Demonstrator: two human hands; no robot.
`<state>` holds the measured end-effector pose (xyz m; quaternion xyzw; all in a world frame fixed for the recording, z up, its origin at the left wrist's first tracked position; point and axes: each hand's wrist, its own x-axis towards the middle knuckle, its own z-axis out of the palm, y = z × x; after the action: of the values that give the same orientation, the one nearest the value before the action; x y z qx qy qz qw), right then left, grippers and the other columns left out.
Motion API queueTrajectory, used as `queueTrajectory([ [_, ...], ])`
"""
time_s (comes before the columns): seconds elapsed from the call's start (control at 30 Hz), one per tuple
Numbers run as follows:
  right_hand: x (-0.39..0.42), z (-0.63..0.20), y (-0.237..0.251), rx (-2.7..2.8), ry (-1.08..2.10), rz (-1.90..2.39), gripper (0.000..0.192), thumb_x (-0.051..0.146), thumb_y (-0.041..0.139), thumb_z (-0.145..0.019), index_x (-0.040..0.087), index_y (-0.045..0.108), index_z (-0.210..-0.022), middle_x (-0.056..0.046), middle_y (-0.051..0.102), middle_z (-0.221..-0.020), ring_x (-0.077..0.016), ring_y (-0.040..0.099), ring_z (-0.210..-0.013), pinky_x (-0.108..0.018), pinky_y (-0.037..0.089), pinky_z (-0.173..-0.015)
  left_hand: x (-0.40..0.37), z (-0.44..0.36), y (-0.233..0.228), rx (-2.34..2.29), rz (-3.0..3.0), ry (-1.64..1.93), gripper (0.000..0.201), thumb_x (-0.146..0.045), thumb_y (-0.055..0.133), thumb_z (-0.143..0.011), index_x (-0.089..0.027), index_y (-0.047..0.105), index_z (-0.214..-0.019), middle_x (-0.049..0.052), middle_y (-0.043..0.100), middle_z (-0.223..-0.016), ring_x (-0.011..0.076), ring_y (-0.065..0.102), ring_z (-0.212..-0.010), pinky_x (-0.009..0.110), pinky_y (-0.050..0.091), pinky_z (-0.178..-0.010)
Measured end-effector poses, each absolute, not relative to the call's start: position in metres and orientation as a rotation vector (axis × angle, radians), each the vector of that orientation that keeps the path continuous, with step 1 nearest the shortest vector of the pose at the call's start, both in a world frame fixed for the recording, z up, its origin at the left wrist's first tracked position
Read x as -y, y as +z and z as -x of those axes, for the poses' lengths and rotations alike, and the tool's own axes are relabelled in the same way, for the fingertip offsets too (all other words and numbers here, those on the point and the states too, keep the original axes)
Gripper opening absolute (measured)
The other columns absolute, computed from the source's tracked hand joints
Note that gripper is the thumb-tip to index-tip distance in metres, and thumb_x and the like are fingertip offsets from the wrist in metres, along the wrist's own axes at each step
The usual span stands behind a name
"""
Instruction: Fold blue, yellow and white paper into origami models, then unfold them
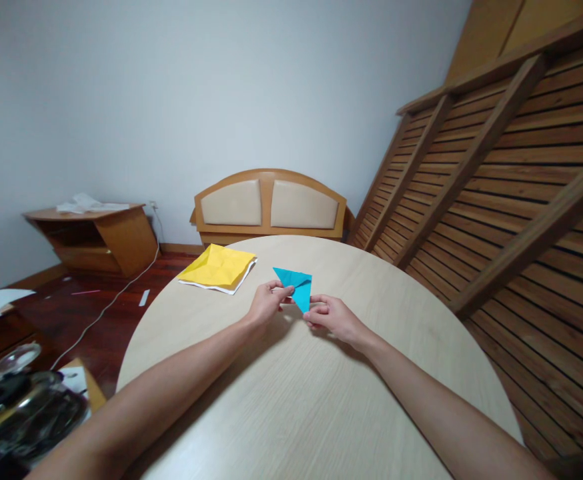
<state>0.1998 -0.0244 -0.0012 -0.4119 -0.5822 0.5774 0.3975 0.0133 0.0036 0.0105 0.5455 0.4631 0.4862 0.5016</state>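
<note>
Between my two hands is a small folded piece of blue paper (301,297), roughly triangular, with one point at the upper left and another pointing down. A dark slit or crease shows across its middle. My left hand (268,301) pinches its left side, the thumb lying on the paper's face. Fingers of my right hand (332,316) grip the lower point from the right. The paper is held just above the pale round table (291,400). On the table to the left lies a stack of creased yellow paper (216,265) with white sheets under it.
A wooden headboard (270,175) stands behind the table. Wooden slatted panels (531,200) lean along the right. At the left are a low cabinet (126,240) with papers on top, a white cable (116,298) on the floor, and a cluttered surface with a glass pot (41,413).
</note>
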Motion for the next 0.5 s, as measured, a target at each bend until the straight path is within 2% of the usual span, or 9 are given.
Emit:
queueTrajectory([
  [0.1,0.025,-0.206,0.0,1.504,1.522,1.093,0.057,0.032,0.08,-0.065,0.015,0.055,-0.113,0.003,0.066,-0.066,-0.0122,0.057,-0.054,-0.025,0.041,-0.054,-0.01,-0.006,0.013,-1.148,-1.279,1.21,0.033,-0.045,0.073,-0.075,-0.015,0.06,-0.082,0.007,0.072,-0.082,0.0191,0.07,-0.075,0.022,0.04,-0.056],
  [0.17,0.025,-0.21,0.001,1.584,1.413,1.14,0.054,0.031,0.077,-0.068,0.016,0.055,-0.114,0.002,0.065,-0.067,-0.0135,0.058,-0.055,-0.025,0.04,-0.053,-0.012,-0.002,0.014,-1.177,-1.292,1.202,0.035,-0.046,0.075,-0.073,-0.015,0.06,-0.08,0.007,0.072,-0.079,0.0197,0.07,-0.073,0.022,0.04,-0.055],
  [0.33,0.026,-0.213,0.009,1.794,0.521,1.159,0.021,0.03,0.062,-0.085,0.019,0.066,-0.103,-0.005,0.068,-0.085,-0.0179,0.061,-0.074,-0.032,0.048,-0.068,-0.009,-0.008,0.008,-1.128,-1.41,1.128,0.032,-0.041,0.08,-0.072,-0.015,0.063,-0.078,0.007,0.07,-0.069,0.0194,0.067,-0.066,0.024,0.044,-0.054],
  [0.4,0.028,-0.212,0.014,1.862,0.319,1.126,0.015,0.027,0.059,-0.089,0.021,0.068,-0.098,-0.006,0.068,-0.093,-0.0188,0.061,-0.078,-0.034,0.048,-0.074,-0.006,-0.015,0.003,-1.063,-1.458,1.113,0.029,-0.037,0.08,-0.074,-0.015,0.063,-0.078,0.006,0.069,-0.068,0.0181,0.066,-0.065,0.025,0.048,-0.058],
  [0.5,0.031,-0.21,0.016,1.926,0.217,1.109,0.012,0.025,0.059,-0.09,0.022,0.069,-0.094,-0.006,0.068,-0.094,-0.0205,0.06,-0.081,-0.037,0.048,-0.079,-0.002,-0.022,-0.002,-0.972,-1.563,1.132,0.027,-0.036,0.078,-0.076,-0.014,0.064,-0.077,0.006,0.07,-0.073,0.0173,0.066,-0.068,0.027,0.051,-0.064],
])
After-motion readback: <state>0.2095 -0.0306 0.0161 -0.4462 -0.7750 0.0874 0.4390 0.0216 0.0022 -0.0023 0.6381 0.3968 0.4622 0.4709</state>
